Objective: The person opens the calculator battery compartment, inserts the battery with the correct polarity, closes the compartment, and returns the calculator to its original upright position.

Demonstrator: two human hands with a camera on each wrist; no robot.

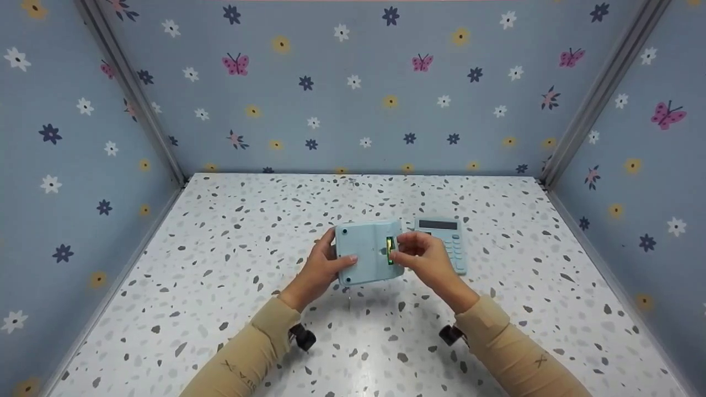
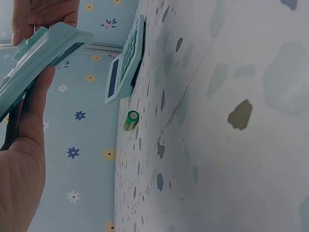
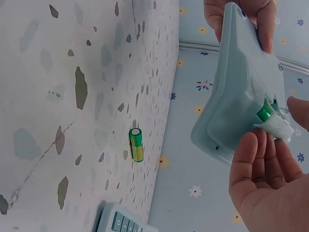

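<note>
A light blue calculator [image 1: 361, 245] is held up off the table, its back toward the head camera. My left hand [image 1: 319, 269] grips its left side, thumb across the back and fingers beneath. A green battery [image 1: 389, 249] shows in the open battery slot on the back. At that slot, my right hand [image 1: 429, 256] pinches a small pale battery cover [image 3: 280, 128] between thumb and fingers. The cover sits tilted at the slot's edge in the right wrist view; whether it touches is unclear.
Another light blue calculator [image 1: 438, 225] lies face up behind my right hand. A loose green battery [image 3: 136, 145] lies on the speckled table [image 1: 265, 220], hidden in the head view. Flowered panels [image 1: 353, 110] stand at the back and both sides.
</note>
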